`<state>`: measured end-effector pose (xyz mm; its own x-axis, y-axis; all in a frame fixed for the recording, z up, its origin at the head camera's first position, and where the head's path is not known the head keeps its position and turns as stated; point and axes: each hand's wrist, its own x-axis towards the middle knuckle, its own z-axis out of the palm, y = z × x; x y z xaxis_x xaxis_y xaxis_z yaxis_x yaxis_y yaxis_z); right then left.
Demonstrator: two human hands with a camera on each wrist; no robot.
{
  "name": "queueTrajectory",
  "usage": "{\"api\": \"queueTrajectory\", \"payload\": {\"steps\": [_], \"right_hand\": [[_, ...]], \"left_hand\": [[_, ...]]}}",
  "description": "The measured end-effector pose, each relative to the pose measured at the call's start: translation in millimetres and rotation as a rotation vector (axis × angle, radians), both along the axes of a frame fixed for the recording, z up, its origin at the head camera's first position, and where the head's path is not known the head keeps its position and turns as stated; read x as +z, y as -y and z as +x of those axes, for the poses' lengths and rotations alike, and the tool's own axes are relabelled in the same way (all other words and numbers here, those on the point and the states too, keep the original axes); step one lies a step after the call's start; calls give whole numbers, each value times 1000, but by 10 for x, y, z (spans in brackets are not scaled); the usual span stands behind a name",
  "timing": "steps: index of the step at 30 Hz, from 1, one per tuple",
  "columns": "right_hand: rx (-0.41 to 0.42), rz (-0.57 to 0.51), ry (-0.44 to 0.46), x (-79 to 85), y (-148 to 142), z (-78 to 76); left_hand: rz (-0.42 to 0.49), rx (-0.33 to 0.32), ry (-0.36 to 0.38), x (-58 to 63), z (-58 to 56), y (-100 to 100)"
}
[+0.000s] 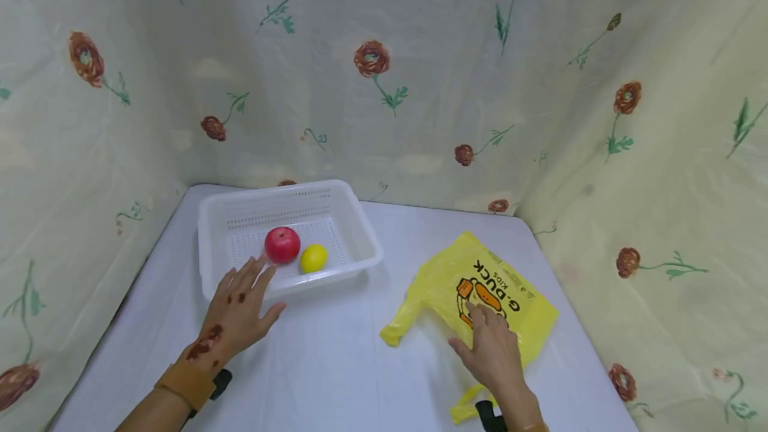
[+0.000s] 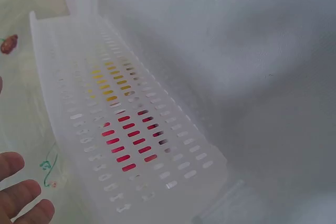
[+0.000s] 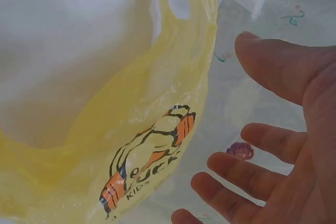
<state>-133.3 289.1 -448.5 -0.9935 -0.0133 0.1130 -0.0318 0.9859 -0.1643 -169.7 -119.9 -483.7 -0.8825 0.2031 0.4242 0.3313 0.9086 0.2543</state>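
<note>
A white perforated plastic basket (image 1: 354, 239) stands at the back left of the table, holding a red apple (image 1: 282, 245) and a yellow lemon (image 1: 314, 258). Over the basket's near left rim my left hand (image 1: 240, 309) hovers with fingers spread, holding nothing. In the left wrist view, red and yellow show through the slots of the basket wall (image 2: 84, 166). A yellow plastic bag (image 1: 438, 272) with a duck print lies flat on the right. My right hand (image 1: 492, 349) is above the bag, its fingers extended; whether they touch it I cannot tell.
The table (image 1: 336, 365) has a white cover. Flower-printed curtains (image 1: 420, 85) enclose it at the back and on both sides. The bag's handles (image 1: 393, 333) point toward the front left. Each wrist wears a band (image 1: 186, 382) with a black device.
</note>
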Motion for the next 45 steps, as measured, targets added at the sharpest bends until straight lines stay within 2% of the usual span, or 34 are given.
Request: {"api": "queueTrajectory", "payload": {"steps": [4,11,20,26,36,45], "right_hand": [[-9,-11,9,-9,-5,5],[-18,-5,-5,-19,-35,19],[-29,-3,23,-87,-93,34],[-25,13,15,-142,-119,26],[-64,59,-23,-261,-142,-3],[-81,73,-69,-346,-155,-38]], "left_hand": [[-4,3,3,-18,-3,-5],[-3,27,59,-65,-5,-6],[21,74,103,-185,-5,11],[47,58,95,-248,-17,40],[35,60,94,-254,-23,29],[57,73,57,-271,-34,8]]}}
